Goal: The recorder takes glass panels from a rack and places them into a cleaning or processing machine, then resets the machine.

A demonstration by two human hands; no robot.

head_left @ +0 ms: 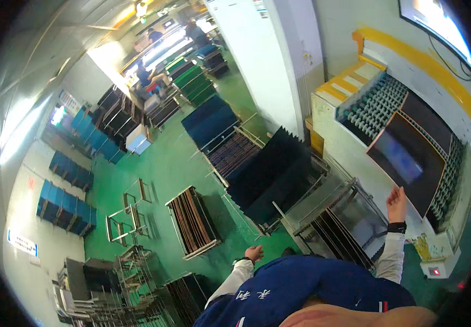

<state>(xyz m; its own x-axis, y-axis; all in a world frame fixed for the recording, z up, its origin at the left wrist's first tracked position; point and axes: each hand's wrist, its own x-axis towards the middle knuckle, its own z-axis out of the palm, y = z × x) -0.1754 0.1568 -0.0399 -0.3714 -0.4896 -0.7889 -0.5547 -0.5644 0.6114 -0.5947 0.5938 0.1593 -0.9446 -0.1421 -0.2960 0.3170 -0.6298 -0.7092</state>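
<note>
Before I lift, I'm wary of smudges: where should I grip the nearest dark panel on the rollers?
Probably the dark panel by its near edge, from your side: it's a broad, thin sheet, and that edge faces your right hand.

We cannot tell whether the right hand (396, 205) grips the dark panel (409, 161); a wall screen (439, 20) runs off the top edge, and distant workers (144, 73) blur beyond detail.

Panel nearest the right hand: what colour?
The panel is near-black, copper-coloured along its edges; head view.
</note>
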